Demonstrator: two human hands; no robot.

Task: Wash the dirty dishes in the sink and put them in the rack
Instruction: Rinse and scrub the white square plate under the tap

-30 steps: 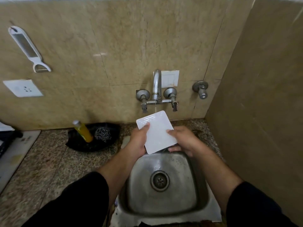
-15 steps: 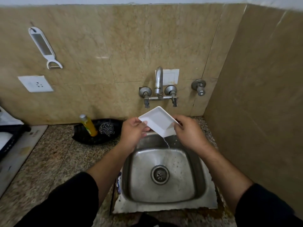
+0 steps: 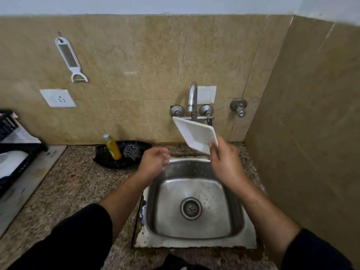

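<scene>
Head view: right hand (image 3: 226,164) grip clamped on white plate (image 3: 195,134), left hand (image 3: 153,162) loose, empty.

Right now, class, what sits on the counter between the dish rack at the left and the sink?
In the head view, a black tray lies between the rack and sink, holding a yellow soap bottle and steel scrubber.

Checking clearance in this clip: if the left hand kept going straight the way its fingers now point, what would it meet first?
The left hand points toward the right, across the back rim of the sink. First in line looks like the right hand holding the white plate, though depth is unclear.
</scene>
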